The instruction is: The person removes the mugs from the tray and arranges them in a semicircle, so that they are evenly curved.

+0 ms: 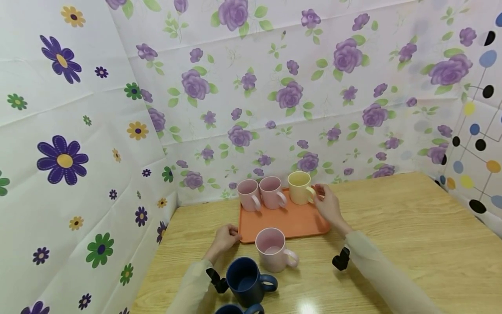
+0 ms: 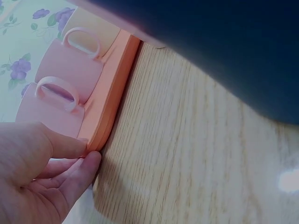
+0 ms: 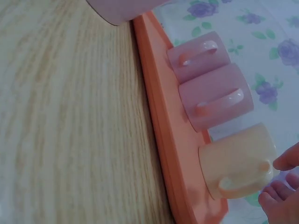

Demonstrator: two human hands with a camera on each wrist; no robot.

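An orange tray [image 1: 282, 223] lies on the wooden table with two pink mugs [image 1: 249, 200] and a yellow mug [image 1: 300, 194] upright in a row along its back. My left hand [image 1: 225, 238] pinches the tray's front left corner between thumb and fingers, as the left wrist view shows closely. Beside the yellow mug's handle is my right hand [image 1: 329, 206], its fingers loosely bent. In the right wrist view one fingertip [image 3: 286, 159] is at the handle's upper end; whether it touches is unclear, and no finger goes through the handle.
Just in front of the tray stands another pink mug [image 1: 270, 260], handle to the right. Nearer still are a dark blue mug [image 1: 246, 290] by the left wrist and a second blue mug [image 1: 229, 310], cut off below. Flowered cloth [image 1: 235, 109] hangs behind the table.
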